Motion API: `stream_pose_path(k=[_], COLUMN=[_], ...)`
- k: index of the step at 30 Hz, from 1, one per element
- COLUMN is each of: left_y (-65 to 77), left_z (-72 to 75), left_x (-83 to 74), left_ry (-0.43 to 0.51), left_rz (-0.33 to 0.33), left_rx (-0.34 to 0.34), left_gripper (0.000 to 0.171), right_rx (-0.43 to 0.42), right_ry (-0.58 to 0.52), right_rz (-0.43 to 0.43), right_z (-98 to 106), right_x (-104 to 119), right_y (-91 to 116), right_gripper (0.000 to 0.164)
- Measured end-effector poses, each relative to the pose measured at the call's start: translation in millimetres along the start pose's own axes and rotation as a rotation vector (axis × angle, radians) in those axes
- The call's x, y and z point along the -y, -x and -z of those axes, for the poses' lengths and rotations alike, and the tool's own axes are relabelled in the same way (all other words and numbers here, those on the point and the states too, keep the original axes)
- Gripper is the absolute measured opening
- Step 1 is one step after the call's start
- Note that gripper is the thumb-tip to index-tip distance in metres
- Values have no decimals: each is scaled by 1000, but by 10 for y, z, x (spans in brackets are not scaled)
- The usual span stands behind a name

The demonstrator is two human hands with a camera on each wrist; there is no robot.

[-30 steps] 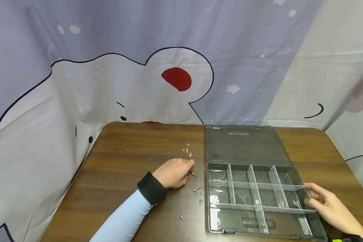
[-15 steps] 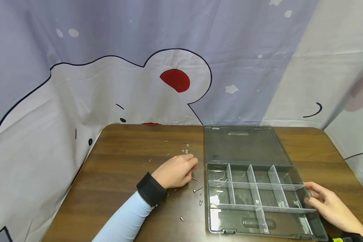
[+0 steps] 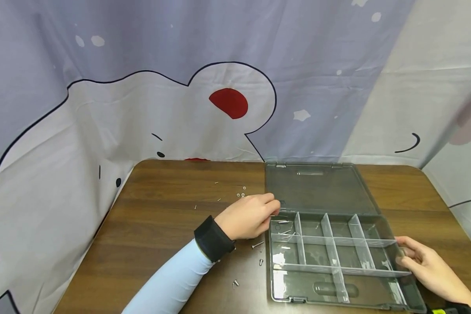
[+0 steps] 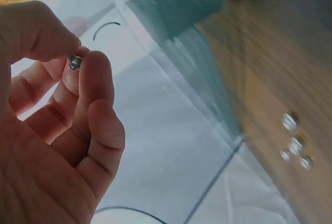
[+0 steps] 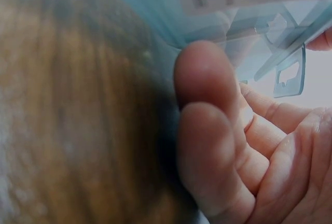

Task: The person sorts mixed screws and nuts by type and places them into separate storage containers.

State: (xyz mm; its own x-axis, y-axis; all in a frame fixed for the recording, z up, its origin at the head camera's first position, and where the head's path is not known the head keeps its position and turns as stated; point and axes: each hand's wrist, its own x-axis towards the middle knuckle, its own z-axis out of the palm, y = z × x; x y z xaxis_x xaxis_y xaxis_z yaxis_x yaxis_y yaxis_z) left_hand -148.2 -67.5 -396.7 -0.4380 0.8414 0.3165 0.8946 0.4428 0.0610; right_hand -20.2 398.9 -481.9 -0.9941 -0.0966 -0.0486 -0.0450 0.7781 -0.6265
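Note:
Between thumb and fingertips, my left hand [image 3: 249, 216] pinches a small metal screw, its shiny end [image 4: 74, 62] showing in the left wrist view. That hand is over the left edge of a grey see-through compartment box [image 3: 339, 274], at its back left compartment. Several screws lie inside that compartment. At the box's right side, my right hand [image 3: 429, 266] holds the wall, with fingers [image 5: 205, 136] curled against it in the right wrist view. The box's lid [image 3: 318, 187] lies folded back, away from me.
Loose screws [image 3: 257, 245] lie on the wooden table [image 3: 161, 244] left of the box, partly hidden by my left arm. Small nuts [image 4: 295, 145] lie farther back, with several tiny pins [image 3: 195, 206] to their left. A patterned curtain [image 3: 161, 113] hangs behind the table.
My left hand has lifted from the loose screws and moved right to the box's back left corner, carrying the screw. My right hand has stayed at the box's side.

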Motion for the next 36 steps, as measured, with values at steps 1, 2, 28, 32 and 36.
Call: stream_pose_path(k=[1, 2, 28, 32, 36], left_y=[-33, -65, -196, -106, 18], left_z=[4, 7, 18, 36, 45], left_x=[-20, -40, -193, -132, -61], left_ry=[-2, -6, 22, 23, 28], left_rz=[-9, -18, 160, 169, 166], left_rx=[4, 4, 232, 222, 202], left_gripper=[17, 16, 114, 111, 107], right_rx=[1, 2, 15, 21, 18], right_ry=[2, 5, 12, 12, 12], right_rz=[-2, -3, -6, -25, -29], right_z=[-2, -3, -1, 11, 15], right_x=[0, 0, 33, 44, 43], right_y=[1, 1, -10, -8, -4], right_gripper=[42, 42, 43, 43, 43])
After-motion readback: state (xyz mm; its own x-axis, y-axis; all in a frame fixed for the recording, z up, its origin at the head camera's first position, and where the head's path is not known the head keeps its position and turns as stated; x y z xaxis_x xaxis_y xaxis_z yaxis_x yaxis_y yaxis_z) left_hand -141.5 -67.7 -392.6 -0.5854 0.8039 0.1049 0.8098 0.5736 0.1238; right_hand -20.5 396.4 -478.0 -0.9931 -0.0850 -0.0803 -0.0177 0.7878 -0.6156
